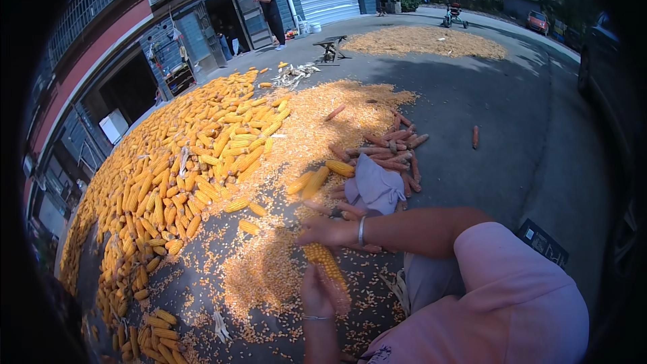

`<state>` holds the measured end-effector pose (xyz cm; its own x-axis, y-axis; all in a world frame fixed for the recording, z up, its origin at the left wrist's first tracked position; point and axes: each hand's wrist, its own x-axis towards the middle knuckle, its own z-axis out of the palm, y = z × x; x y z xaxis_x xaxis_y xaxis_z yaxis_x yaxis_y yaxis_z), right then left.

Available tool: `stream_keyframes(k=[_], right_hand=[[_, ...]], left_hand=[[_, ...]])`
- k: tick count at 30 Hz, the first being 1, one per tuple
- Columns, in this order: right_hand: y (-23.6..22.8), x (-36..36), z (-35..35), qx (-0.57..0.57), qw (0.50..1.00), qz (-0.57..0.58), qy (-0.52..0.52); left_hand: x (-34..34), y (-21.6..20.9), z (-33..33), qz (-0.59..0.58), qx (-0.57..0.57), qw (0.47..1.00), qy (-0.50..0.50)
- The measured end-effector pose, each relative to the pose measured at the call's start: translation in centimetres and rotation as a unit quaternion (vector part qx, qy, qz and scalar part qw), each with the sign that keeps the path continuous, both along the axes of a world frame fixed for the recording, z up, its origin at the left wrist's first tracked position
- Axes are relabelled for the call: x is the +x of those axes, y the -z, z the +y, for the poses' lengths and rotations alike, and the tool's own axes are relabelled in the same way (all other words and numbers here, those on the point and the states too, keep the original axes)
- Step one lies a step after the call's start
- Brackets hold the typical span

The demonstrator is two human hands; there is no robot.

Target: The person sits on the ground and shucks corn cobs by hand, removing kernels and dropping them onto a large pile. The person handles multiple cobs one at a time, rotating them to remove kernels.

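My left hand (315, 294) grips an ear of corn (325, 263) from below. Yellow kernels cover its upper part, while its lower end (340, 302) looks pinkish and stripped. My right hand (326, 231) is closed at the ear's top end; its fingers are blurred, and whether they also hold something else cannot be made out. Loose kernels (259, 276) lie spread on the ground beneath and beside both hands. Just beyond my right hand lie a few whole ears (315, 182) and a crumpled pale lilac cloth (377, 185).
A large heap of yellow ears (182, 168) fills the left side. Stripped reddish cobs (397, 152) lie beyond the cloth. Farther off are a small folding stool (331, 48), another spread of kernels (424, 42) and a standing person (271, 17) by a doorway. A dark vehicle (610, 81) stands at right.
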<state>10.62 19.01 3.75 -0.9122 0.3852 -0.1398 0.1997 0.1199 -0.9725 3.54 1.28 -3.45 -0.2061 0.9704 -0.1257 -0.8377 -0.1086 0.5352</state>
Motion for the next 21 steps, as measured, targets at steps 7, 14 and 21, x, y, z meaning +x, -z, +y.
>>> stream_keyframes(k=[7, 14, 21], right_hand=[[1.6, -1.0, -0.6, 0.068, 0.998, 0.010, 0.003], [2.0, -0.7, 0.0, 0.091, 0.996, 0.003, -0.003], [-0.5, 0.2, -0.9, -0.001, 0.999, 0.034, 0.020]], left_hand=[[0.0, 0.8, -0.4, -0.021, 0.025, 0.999, 0.029], [0.7, 1.4, 0.2, -0.031, 0.010, 0.999, -0.003], [0.4, 2.1, 0.3, -0.026, -0.010, 0.999, -0.023]])
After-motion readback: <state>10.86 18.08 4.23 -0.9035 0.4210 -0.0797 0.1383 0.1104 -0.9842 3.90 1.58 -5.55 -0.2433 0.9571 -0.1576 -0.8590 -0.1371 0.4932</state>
